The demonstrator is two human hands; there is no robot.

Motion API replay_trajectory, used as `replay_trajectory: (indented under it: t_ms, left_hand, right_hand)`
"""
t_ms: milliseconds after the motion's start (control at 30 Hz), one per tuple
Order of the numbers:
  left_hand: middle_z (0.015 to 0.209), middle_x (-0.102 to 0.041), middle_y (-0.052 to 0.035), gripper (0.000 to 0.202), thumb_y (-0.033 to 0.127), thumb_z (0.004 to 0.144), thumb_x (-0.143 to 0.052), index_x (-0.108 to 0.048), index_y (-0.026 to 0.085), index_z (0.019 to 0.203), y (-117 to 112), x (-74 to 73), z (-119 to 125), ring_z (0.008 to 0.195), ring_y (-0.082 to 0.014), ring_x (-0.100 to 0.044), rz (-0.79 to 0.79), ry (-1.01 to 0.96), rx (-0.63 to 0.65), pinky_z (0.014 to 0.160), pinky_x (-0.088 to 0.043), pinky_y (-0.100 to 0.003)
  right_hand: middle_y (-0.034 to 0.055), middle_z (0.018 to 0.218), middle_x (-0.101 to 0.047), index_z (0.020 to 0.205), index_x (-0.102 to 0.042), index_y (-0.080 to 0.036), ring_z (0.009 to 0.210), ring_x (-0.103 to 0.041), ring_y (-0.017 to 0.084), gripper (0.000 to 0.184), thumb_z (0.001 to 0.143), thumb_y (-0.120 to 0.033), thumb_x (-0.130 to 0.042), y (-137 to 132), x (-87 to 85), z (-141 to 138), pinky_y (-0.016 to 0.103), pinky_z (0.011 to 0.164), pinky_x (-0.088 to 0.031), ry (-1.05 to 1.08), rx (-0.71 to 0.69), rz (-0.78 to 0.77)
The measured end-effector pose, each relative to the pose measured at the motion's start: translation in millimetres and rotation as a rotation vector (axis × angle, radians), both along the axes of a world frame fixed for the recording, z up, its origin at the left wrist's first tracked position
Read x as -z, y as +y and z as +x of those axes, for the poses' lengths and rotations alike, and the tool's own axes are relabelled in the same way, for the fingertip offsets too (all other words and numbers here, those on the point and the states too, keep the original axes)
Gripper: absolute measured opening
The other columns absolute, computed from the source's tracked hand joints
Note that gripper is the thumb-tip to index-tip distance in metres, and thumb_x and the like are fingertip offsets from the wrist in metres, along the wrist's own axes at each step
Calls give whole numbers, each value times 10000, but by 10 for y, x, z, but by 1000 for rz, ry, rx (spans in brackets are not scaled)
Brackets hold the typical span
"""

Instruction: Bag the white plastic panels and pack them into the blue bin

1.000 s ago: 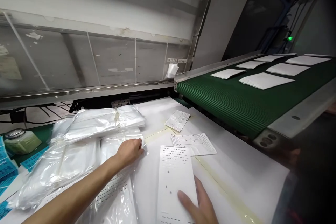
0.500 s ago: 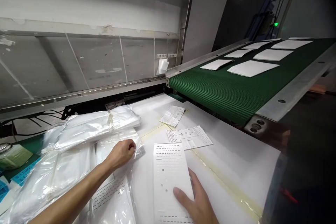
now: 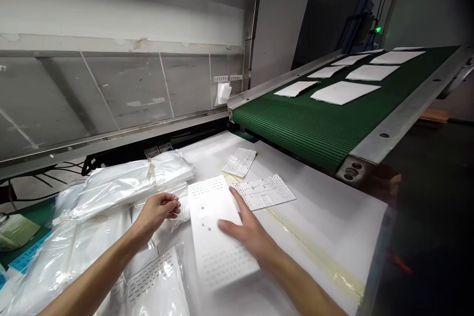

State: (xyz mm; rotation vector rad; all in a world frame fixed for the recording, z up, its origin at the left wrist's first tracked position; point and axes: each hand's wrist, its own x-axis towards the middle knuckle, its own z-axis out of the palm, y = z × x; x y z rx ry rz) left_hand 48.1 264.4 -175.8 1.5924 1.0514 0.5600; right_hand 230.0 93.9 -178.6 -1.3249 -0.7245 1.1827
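White table (image 3: 326, 217), green conveyor (image 3: 303, 128); left grip (image 3: 157, 210) seemingly pinching bag (image 3: 174, 222), right grip (image 3: 244, 229) released on panel (image 3: 213, 247).

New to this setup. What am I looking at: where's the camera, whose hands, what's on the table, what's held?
The picture comes from a camera on a person's head, looking forward and down at their own bare hands; no robot is involved. The left hand pinches the edge of a clear plastic bag, beside a pile of clear plastic bags. The right hand lies flat on a long white perforated panel resting on the white tabletop. Beyond it lie a small white cut-out sheet and a wider white cut-out sheet. A bagged perforated panel lies nearest the person. At right, a green ribbed conveyor belt carries flat white sheets.
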Motion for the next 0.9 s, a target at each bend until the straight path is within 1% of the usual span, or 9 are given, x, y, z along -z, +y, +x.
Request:
replay_trajectory:
  t_ms: [33,100,167,233,367,567,700,800,900]
  left_hand:
    - [806,-674,-89,229,326,760,-633,-598,114,841,-7,-15,-20,745,-196,-645,-24,-28,-6,752,-530,-357]
    - [817,-675,-93,220,307,762,-643,-608,110,853,-28,-54,-59,753,-195,-645,-56,-89,-13,783,-529,-371]
    - [834,-676,-92,230,322,782,-634,-616,111,873,-63,-109,-94,765,-194,-647,-68,-153,-4,810,-525,-379]
    - [839,-679,-83,258,357,797,-629,-623,115,888,-112,-168,-119,764,-193,-649,-64,-204,12,819,-523,-379]
    - [782,-688,-57,263,374,788,-649,-635,121,859,-217,-237,-138,742,-200,-654,-43,-232,1,793,-523,-373]
    - [798,-713,-57,266,389,821,-604,-673,134,852,-346,-257,-116,785,-219,-662,23,-196,51,806,-512,-369]
    - [830,-712,-39,275,407,847,-563,-692,175,919,-514,-386,-121,791,-198,-653,174,-70,130,757,-512,-315]
    - [788,-698,-8,238,384,863,-543,-688,216,950,-639,-494,-114,752,-172,-641,296,26,201,685,-501,-262]
    - [774,-693,-5,213,348,870,-532,-679,217,950,-692,-534,-94,748,-172,-638,285,21,221,671,-496,-257]
  right_hand:
    - [79,1379,-472,1448,-98,-358,1073,-599,264,862,778,-351,-642,129,-15,-10,416,795,-528,-75,-45,33]
    - [76,1330,-518,1403,-309,-313,1066,-595,256,652,814,-373,-583,342,-6,-50,414,828,-510,-277,-84,65]
    - [53,1272,-560,1216,-562,-273,1126,-548,250,405,835,-410,-541,476,19,-107,419,940,-434,-427,-79,89]
    - [42,1212,-594,1063,-656,-259,1171,-503,264,338,818,-467,-554,541,24,-170,437,1011,-351,-481,-77,110]
    - [46,1186,-616,996,-689,-279,1301,-330,356,426,746,-607,-580,594,-41,-283,542,1033,-250,-557,-106,113]
    - [20,1044,-693,867,-731,-309,1361,-230,355,318,797,-562,-552,669,-113,-346,559,1037,-219,-649,-150,138]
    - [13,1027,-692,938,-725,-330,1276,-385,332,256,829,-489,-557,544,-201,-298,526,1009,-308,-686,-198,226]
    - [-14,880,-711,953,-718,-357,1065,-547,262,253,895,-435,-484,376,-311,-252,490,1009,-331,-729,-247,338]
    - [-26,764,-691,898,-720,-341,879,-588,220,275,921,-400,-452,251,-354,-202,474,1019,-323,-796,-207,324]
